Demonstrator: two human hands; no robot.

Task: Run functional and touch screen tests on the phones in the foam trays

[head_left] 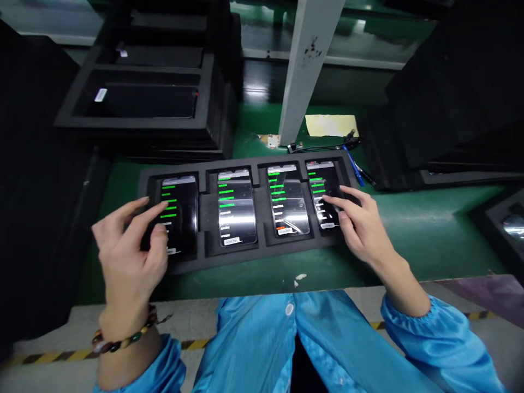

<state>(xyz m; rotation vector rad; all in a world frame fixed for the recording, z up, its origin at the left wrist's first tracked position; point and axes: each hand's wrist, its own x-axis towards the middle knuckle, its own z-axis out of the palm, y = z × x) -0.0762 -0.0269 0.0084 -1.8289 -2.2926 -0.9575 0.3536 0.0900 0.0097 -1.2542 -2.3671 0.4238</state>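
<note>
A black foam tray (262,254) lies in front of me with a row of smartphones in its compartments, all with lit screens of green and white text lines. Over the leftmost phone (185,218) is my left hand (133,245), index finger stretched to the screen, fingers apart and holding nothing. My right hand (364,224) points its index finger at the screen of the rightmost phone (325,183), the thumb near that phone's edge. Between them lie two more phones, the left-middle one (237,221) and the right-middle one (290,192), which shows an orange-red line near its bottom.
Stacked foam trays (208,103) holding dark phones stand at the back left. A grey metal post (307,65) rises behind the tray. Near it are a yellow paper (331,125), a black cable (323,147) and a blue pen (354,166). Dark stacks (446,109) stand at right.
</note>
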